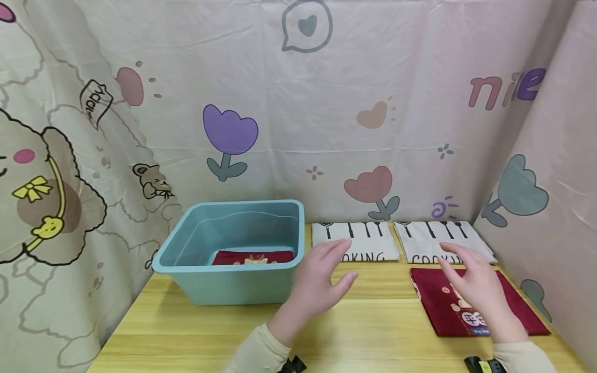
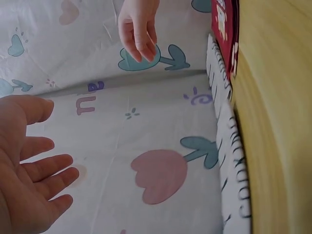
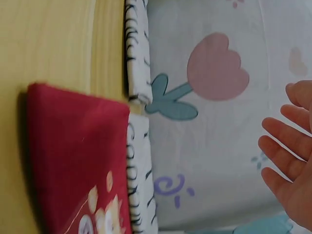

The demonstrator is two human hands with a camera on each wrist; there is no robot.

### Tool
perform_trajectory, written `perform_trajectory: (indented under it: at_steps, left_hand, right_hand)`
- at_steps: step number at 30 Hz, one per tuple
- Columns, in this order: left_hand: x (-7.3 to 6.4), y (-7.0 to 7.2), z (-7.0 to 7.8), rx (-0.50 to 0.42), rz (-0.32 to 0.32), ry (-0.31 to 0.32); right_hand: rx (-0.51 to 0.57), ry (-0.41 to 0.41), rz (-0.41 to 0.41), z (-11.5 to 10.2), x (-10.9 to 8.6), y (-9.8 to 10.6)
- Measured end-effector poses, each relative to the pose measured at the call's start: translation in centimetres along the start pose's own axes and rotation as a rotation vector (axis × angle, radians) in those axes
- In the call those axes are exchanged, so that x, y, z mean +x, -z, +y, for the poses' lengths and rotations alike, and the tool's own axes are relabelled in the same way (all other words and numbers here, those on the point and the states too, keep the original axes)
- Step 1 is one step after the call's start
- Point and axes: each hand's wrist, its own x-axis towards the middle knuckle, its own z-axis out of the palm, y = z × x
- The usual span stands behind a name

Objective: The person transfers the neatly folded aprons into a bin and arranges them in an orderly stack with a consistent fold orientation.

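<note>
Nothing's being gripped right now; the left hand (image 1: 317, 280) is held up at the lower centre of the frame, fingers loosely spread, and the right hand (image 1: 478, 282) is held much the same, seen across the red cloth (image 1: 459, 303) at lower right; two folded white cloths (image 1: 373, 243) are laid out behind; another red cloth (image 1: 254, 257) can be seen inside the blue bin (image 1: 233, 285), left of centre; looks like a between-grabs step; probably both hands need to be lowered and a cloth pinched by its edges.
</note>
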Motion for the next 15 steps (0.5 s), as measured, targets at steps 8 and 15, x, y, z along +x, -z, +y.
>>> perform_trajectory:
  at_steps: [8,15]
  left_hand:
    - [-0.8,-2.2,0.8,0.015,-0.064,0.060]
    - [-0.8,-4.4,1.6,-0.056,-0.186,0.210]
  right_hand:
    - [-0.038,-0.079,-0.003,2.7,-1.0,0.6]
    - [-0.081,-0.166,-0.042,5.7,-1.7,1.4]
